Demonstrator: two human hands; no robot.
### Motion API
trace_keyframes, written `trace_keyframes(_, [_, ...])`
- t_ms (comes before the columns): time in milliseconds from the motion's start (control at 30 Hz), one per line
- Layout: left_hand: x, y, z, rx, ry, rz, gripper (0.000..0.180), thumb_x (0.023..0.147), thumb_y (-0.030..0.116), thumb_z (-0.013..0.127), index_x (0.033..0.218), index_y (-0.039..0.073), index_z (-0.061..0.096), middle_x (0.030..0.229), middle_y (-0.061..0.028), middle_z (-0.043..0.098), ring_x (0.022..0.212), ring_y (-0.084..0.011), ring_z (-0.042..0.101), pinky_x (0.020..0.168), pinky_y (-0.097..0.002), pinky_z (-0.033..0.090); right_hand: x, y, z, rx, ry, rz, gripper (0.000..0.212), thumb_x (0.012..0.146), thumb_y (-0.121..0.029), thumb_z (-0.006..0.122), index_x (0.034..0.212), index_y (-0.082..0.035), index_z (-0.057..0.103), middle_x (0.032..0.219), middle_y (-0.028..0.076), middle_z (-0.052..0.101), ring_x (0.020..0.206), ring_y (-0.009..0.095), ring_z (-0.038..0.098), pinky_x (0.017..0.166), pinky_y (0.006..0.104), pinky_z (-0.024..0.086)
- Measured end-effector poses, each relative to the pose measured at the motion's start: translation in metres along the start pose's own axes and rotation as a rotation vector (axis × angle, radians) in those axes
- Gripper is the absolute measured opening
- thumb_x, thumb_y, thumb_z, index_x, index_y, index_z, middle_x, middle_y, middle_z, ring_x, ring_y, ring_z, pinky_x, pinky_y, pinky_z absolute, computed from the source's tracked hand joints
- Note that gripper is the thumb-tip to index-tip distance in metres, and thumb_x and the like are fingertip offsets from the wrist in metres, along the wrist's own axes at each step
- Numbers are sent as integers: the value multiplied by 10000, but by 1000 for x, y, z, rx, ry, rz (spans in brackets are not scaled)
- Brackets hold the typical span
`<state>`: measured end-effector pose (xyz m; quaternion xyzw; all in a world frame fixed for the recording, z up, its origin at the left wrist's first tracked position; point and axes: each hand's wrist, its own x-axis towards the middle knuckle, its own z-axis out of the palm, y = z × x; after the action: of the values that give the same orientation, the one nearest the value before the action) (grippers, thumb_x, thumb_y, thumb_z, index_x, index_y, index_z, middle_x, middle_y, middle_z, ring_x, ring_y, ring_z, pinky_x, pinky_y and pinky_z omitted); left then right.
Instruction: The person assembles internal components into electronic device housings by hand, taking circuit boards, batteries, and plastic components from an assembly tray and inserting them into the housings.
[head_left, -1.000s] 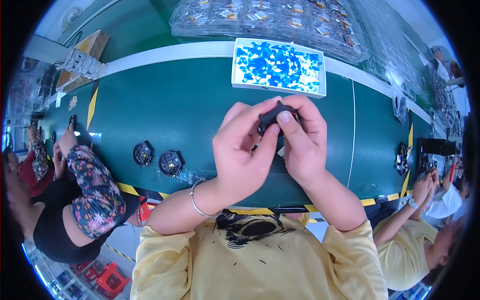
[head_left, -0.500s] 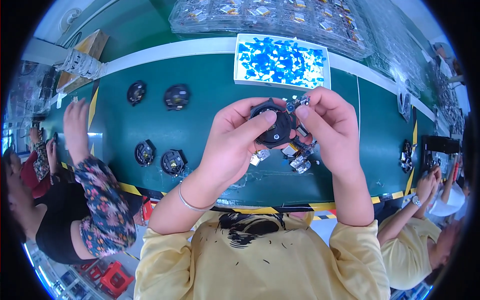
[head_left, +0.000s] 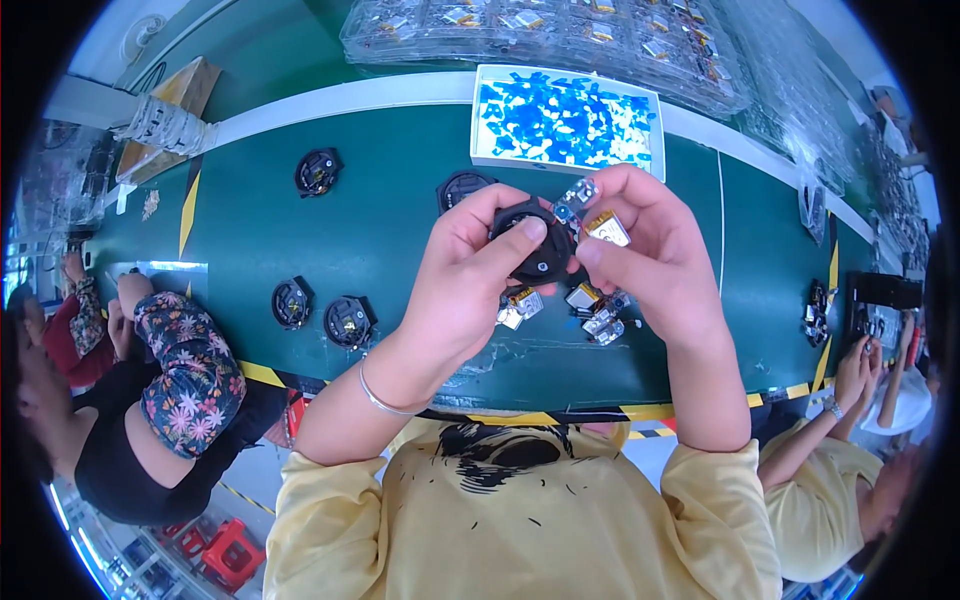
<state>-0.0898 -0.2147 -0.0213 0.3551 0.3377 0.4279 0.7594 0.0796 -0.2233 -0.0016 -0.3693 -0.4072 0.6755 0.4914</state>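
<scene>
My left hand (head_left: 462,262) holds a round black watch case (head_left: 522,262), its thumb pressed on the case's inner face. Close against it, my right hand (head_left: 655,245) pinches a small circuit board (head_left: 575,203) with a silver battery (head_left: 607,229) that has a yellow end. Board and case seem joined or touching at the rim; fingers hide the exact contact. Partly behind my left fingers lies another black watch case (head_left: 462,186). Below my hands, loose boards with silver batteries (head_left: 604,318) rest on the green table, and a smaller battery piece (head_left: 518,309) lies beside them.
Several more black watch cases (head_left: 318,172) sit to the left. A white box (head_left: 566,168) of blue and white bits stands beyond my hands, with clear trays (head_left: 540,35) of parts behind. Another board cluster (head_left: 816,312) lies at right. Co-workers sit on both sides.
The two far watch cases have shifted right, one now behind my left hand. My right hand has turned, bringing the battery into sight. The left co-worker's raised hand has come down.
</scene>
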Motion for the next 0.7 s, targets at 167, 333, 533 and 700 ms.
trace_keyframes(167, [2,1,4,-82,86,-67,188,848,6,548,1027,-38,586,888,-94,646,751,-114,629,646,-237,523,4,3,-8,11,15,-37,251,779,99,568,993,-19,511,934,21,580,776,60,574,653,198,483])
trace_keyframes(333, [0,-5,-2,-9,60,8,185,814,-44,553,992,-53,602,874,-92,651,756,-113,631,671,-235,525,3,6,-8,-17,-23,-45,257,778,111,557,1001,-12,516,934,22,581,772,64,579,660,201,490])
trace_keyframes(533, [0,-2,0,68,38,16,195,831,-47,478,996,-55,580,885,-166,647,737,-241,661,680,-329,554,2,2,-7,-23,-13,-56,258,778,111,559,1004,-8,521,919,26,589,753,61,579,654,196,481])
trace_keyframes(700, [-1,-1,0,31,38,6,160,822,-39,537,968,-59,600,865,-99,651,736,-118,633,678,-239,526,1,0,-8,-42,1,-6,352,781,89,576,1100,-28,484,951,42,565,802,69,569,674,209,478])
